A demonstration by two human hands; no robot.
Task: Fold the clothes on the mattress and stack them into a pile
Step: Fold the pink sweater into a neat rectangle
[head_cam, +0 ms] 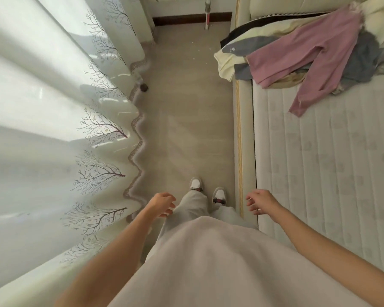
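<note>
A person stands on a beige floor (186, 111) between a sheer curtain (53, 129) printed with bare trees and a bed. Both arms hang forward, bare to the elbow. The left hand (162, 203) and the right hand (261, 201) hold nothing, fingers loosely curled; the right one hovers over the bed frame (244, 129) at the edge of the quilted mattress (330, 169). White shoes (206, 192) show below light trousers. At the far end of the mattress lies an unfolded heap of clothes: a pink top (308, 56) spread over a grey garment (359, 60), with a cream garment (226, 63) hanging over the bed's edge.
</note>
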